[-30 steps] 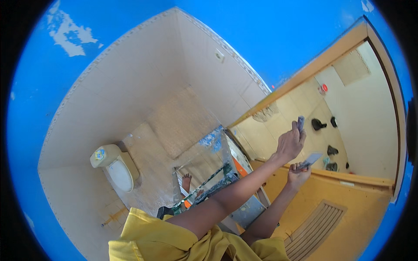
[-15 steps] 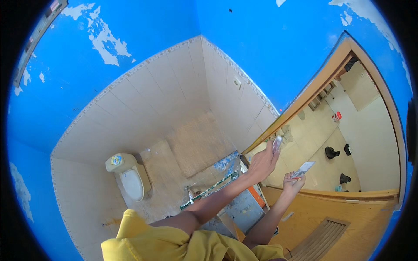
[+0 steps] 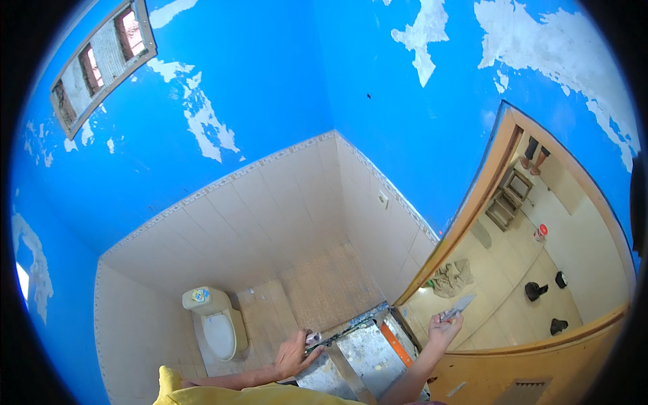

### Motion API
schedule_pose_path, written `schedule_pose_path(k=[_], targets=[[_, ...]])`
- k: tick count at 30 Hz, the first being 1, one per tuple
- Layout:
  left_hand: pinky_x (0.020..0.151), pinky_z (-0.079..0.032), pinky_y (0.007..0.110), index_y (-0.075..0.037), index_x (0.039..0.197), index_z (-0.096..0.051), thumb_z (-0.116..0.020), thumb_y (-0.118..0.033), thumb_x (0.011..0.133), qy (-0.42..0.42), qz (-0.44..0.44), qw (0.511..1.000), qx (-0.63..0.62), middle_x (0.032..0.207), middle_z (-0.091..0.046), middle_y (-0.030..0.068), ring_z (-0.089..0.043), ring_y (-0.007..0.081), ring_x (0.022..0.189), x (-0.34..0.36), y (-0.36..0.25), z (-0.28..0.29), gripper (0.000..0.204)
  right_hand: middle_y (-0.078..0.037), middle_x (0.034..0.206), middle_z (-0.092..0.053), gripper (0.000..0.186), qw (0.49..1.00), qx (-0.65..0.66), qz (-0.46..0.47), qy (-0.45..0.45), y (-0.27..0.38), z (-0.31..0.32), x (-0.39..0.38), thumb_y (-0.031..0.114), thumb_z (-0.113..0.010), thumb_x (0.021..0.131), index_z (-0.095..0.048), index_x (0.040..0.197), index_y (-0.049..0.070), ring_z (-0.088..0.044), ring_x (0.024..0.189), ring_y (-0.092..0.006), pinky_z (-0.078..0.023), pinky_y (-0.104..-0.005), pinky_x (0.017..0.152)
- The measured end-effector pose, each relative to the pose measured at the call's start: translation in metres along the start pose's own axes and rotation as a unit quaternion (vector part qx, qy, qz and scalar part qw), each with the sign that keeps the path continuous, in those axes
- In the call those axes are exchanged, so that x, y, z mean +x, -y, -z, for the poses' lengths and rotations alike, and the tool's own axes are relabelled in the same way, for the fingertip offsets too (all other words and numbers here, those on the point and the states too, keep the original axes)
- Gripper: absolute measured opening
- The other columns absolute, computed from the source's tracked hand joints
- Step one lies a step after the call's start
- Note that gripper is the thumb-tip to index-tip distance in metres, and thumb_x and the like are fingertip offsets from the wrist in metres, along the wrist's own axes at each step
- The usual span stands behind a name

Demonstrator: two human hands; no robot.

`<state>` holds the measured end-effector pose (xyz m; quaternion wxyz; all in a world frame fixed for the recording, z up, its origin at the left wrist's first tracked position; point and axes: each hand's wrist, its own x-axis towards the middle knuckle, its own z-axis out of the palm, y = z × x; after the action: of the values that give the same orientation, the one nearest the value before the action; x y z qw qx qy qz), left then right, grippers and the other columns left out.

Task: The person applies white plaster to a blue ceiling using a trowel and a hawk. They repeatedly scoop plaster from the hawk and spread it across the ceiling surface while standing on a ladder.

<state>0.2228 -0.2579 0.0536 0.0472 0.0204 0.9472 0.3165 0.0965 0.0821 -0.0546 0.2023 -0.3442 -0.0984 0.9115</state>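
My left hand [image 3: 291,355] is closed round a small pale, shiny object [image 3: 313,339] whose kind I cannot make out. It is beside the dark left edge of a paint-spattered grey platform [image 3: 368,352]. To the right, my right hand [image 3: 444,331] grips a putty knife [image 3: 459,307] by its handle, the flat pale blade pointing up and to the right. That blade is in front of the doorway and touches nothing that I can see.
An orange strip [image 3: 396,344] runs along the platform. Below, a toilet [image 3: 219,332] stands by the tiled wall [image 3: 236,223]. Blue paint [image 3: 270,81] is peeling above. Beyond the wooden door frame [image 3: 466,209] are a crumpled cloth [image 3: 451,278], a wooden stool [image 3: 507,199] and another person's legs [image 3: 536,158].
My left hand has moved from the door frame down and left to the platform's edge, keeping the pale object. My right hand has dropped slightly with the putty knife. The view has tilted upward.
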Motion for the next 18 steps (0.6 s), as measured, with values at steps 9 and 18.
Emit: schedule_pose_path(k=[9, 18], targets=[[0.060, -0.049, 0.045, -0.005, 0.109, -0.037, -0.058, -0.049, 0.081, 0.148, 0.027, 0.987, 0.053, 0.073, -0.060, 0.0216, -0.061, 0.0400, 0.070, 0.005, 0.002, -0.006, 0.057, 0.000, 0.062, -0.052, 0.025, 0.999, 0.036, -0.020, -0.004, 0.009, -0.002, -0.010, 0.031, -0.063, 0.075, -0.048, 0.069, 0.013, -0.046, 0.051, -0.0120, -0.032, -0.0246, 0.044], [0.062, -0.049, 0.045, -0.004, 0.108, -0.038, -0.058, -0.046, 0.082, 0.097, 0.011, 0.995, 0.027, 0.076, -0.060, 0.0231, -0.061, 0.0407, 0.072, 0.006, 0.001, -0.012, 0.053, 0.001, 0.060, -0.051, 0.022, 0.999, 0.048, -0.006, -0.012, 0.021, 0.003, -0.006, 0.030, -0.061, 0.076, -0.047, 0.068, 0.015, -0.045, 0.049, -0.0123, -0.031, -0.0250, 0.043]])
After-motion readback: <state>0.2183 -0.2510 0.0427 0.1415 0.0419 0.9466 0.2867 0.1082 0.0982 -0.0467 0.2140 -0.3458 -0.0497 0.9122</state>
